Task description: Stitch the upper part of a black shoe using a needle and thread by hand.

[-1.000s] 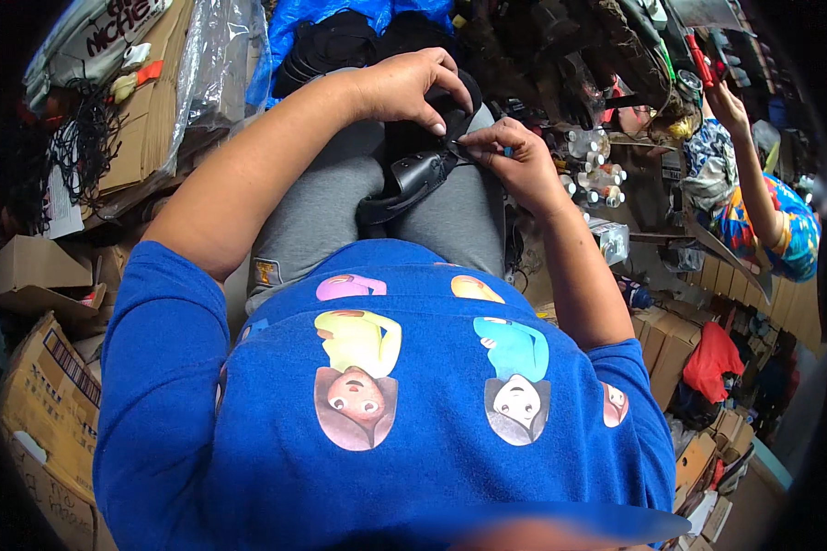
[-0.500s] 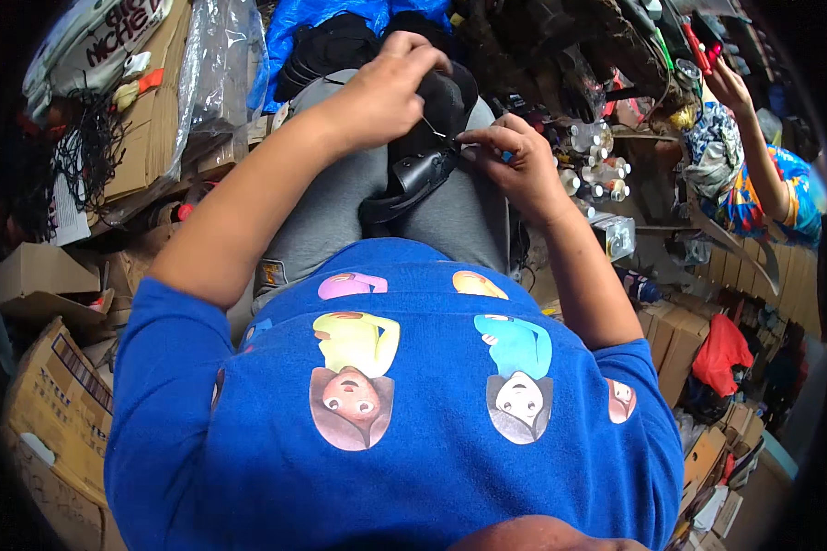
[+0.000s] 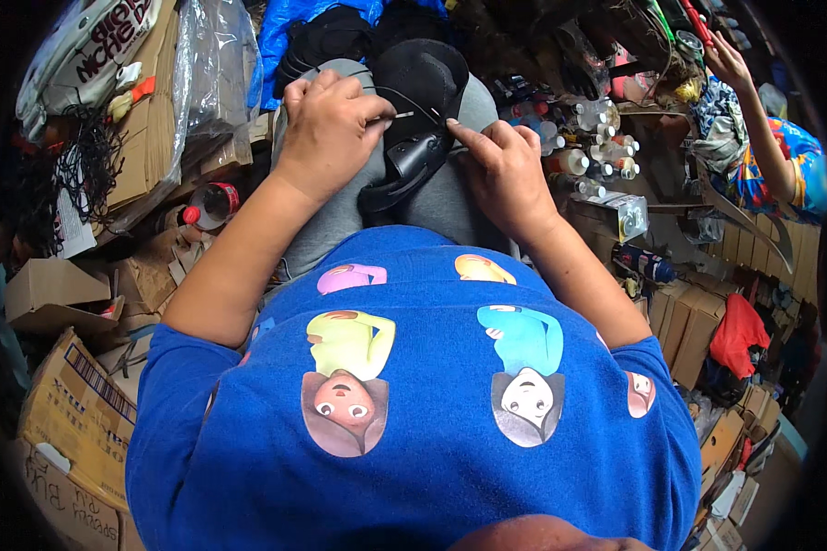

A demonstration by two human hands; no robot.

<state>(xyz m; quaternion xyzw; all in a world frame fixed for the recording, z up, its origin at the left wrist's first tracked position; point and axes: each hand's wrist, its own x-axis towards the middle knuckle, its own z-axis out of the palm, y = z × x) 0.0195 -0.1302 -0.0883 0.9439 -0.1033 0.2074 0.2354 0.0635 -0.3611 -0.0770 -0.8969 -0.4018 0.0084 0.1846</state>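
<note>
A black sandal-like piece of footwear lies across my lap, its far part matte and rounded, with a shiny black leather band nearer me. Over its left side, my left hand is closed, pinching a short, thin metal needle between thumb and forefinger. A dark thread loops from beside this hand to the sandal's right edge. My right hand is closed at that edge, forefinger stretched onto it beside a small pale tip. Its thumb is mostly hidden.
Black rounded pieces lie beyond my knees on blue plastic. Small bottles crowd the right side, near a clear box. Another person's hand is at the upper right. Cardboard and a red-capped bottle are at left.
My left hand has come down and left, away from the sandal's far end, and the thread loop now shows. My right hand has stayed at the edge, shifting slightly.
</note>
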